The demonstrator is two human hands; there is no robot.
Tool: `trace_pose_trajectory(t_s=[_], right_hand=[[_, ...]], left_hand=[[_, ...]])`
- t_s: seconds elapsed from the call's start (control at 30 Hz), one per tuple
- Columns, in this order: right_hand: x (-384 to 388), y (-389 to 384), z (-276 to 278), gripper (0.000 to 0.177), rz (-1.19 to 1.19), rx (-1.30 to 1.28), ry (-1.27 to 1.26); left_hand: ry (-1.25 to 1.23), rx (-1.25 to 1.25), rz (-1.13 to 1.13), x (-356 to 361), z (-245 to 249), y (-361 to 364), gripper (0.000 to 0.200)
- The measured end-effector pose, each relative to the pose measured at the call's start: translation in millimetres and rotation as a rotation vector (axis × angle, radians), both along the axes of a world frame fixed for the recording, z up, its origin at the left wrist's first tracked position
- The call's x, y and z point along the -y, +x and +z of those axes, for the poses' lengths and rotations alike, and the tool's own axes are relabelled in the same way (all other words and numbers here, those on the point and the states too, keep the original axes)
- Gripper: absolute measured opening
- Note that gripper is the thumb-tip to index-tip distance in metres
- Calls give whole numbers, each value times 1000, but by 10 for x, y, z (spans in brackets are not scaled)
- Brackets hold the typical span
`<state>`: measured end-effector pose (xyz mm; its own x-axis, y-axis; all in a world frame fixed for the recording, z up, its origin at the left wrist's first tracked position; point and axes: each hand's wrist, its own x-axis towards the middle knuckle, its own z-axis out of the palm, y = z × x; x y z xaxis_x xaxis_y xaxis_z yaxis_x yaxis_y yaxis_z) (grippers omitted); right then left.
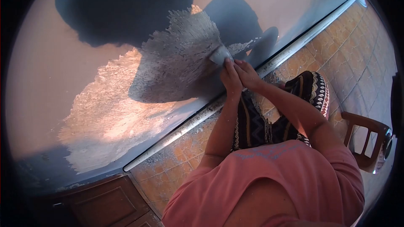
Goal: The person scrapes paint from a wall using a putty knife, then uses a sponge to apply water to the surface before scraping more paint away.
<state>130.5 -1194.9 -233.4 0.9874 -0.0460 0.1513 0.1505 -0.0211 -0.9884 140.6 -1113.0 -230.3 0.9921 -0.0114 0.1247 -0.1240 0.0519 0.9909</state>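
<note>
The scraper (219, 54) sits on the wall (50, 80) just past the fingertips, with the left hand (230, 77) and right hand (249, 73) both closed around its handle, I think. It likely works best held flat and pushed slowly. The white strip (176, 133) runs close behind the fingers; beyond them the wall is wide open.

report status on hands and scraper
Left hand and right hand both gripping scraper. Blade against wall, at scraped patch. Nothing blocking it.
</note>
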Motion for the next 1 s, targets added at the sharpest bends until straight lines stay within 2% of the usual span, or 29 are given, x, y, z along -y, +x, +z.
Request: trace_pose_trajectory(t_s=[0.07, 0.13, 0.17, 0.27, 0.33, 0.37, 0.43, 0.47, 0.57, 0.63, 0.67, 0.73, 0.77, 0.87, 0.93, 1.0], right_hand=[[17, 22, 2, 43, 4, -4, 30], [-22, 48, -91, 43, -48, 6, 44], [-14, 42, -127, 42, 5, -32, 37], [47, -21, -11, 42, 79, -145, 24], [25, -54, 90, 42, 57, -227, 41], [-28, -108, 48, 43, -26, -177, -21], [-128, -177, -105, 43, -202, -59, -154], [-105, -142, -220, 44, -159, -89, -137], [-68, -68, -332, 45, -46, -176, -59], [3, -74, 2, 45, 10, -221, -8], [-3, -112, -40, 44, 10, -268, 72], [-29, -145, -161, 44, 3, -339, 242], [-37, -120, -196, 45, -3, -297, 213], [-22, -71, -175, 45, -17, -212, 147], [25, -49, 83, 45, 25, -204, 120], [-10, -94, -70, 45, -35, -196, 120]], left_hand=[[-25, 22, -14, 17, 235, 60, 50], [18, -51, -59, -25, 215, 2, 50], [40, -80, -88, -29, 211, 11, 51], [-282, -60, -112, -1, 47, 70, 49], [-309, -142, -129, 7, 132, 56, 49], [-323, -180, -142, 13, 170, 53, 49], [-315, -252, -133, -29, -112, -6, 47], [-310, -286, -133, -39, -273, 0, 47], [-222, -197, -70, -29, -203, 55, 45], [-204, -179, -63, 23, 118, 19, 44], [-198, -165, -57, 37, 224, 5, 44], [-190, -186, -54, 36, -140, -21, 43], [-184, -191, -59, 38, -258, 9, 42], [-214, -191, -27, 49, -83, 54, 43], [-157, -121, -38, 44, 171, 25, 44], [-115, -100, -34, 39, 137, 31, 44]])
